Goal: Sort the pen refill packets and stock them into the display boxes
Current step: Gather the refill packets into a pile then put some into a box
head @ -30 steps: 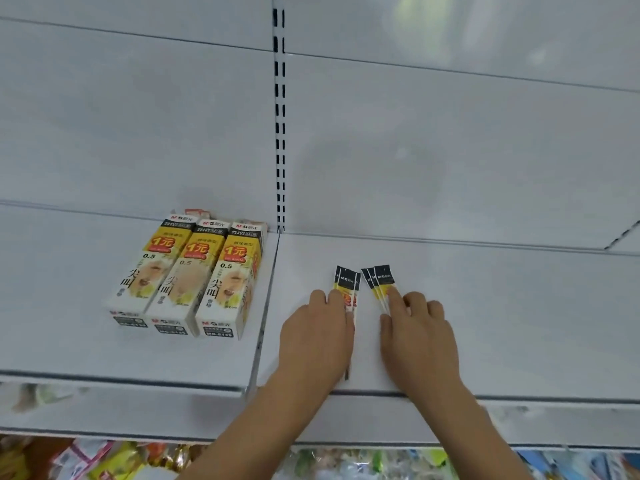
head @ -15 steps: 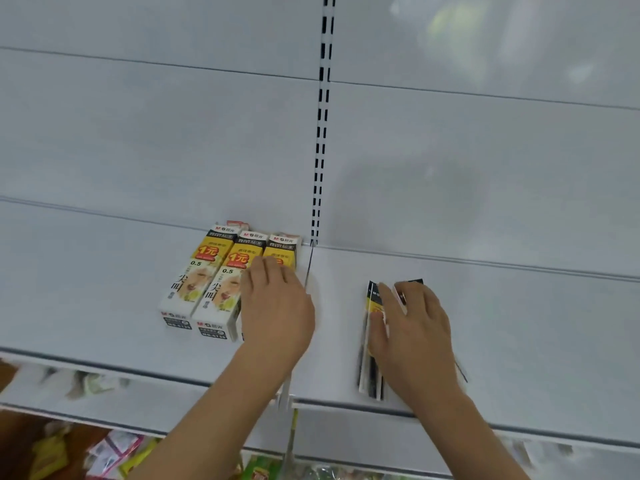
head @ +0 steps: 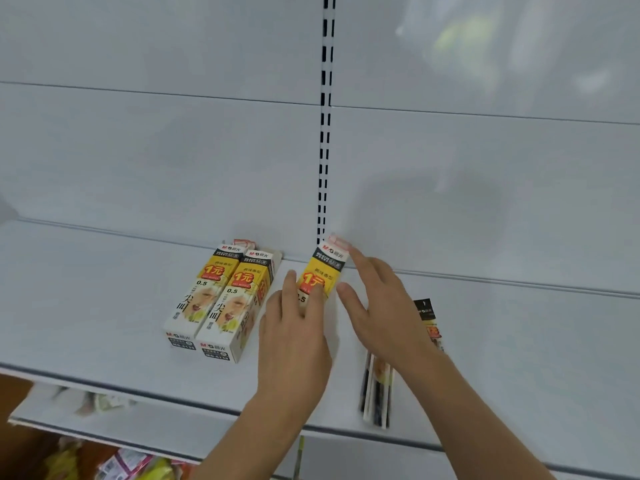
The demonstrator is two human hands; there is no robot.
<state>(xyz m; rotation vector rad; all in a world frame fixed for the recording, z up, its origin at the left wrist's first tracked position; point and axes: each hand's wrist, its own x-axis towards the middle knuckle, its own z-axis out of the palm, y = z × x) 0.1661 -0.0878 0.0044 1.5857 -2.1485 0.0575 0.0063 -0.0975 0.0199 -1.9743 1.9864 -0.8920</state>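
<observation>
Two yellow-and-white display boxes (head: 216, 306) lie side by side on the white shelf (head: 104, 306). A third display box (head: 323, 268) sits apart to their right, near the slotted upright. My left hand (head: 294, 341) covers its lower half and grips it. My right hand (head: 381, 306) reaches in with straight fingers; its index fingertip touches the box's top corner and the thumb lies by its right side. Loose pen refill packets (head: 376, 389) lie on the shelf under my right wrist, and another packet (head: 427, 317) shows just right of that hand.
The slotted upright (head: 325, 150) divides the white back panel. The shelf's front edge (head: 346, 431) runs below my forearms. Colourful packaged goods (head: 131, 462) show on a lower level at the bottom left.
My left hand has pulled the rightmost display box away from the other two, toward the right. My right hand has left the refill packets and reached up to the box's top.
</observation>
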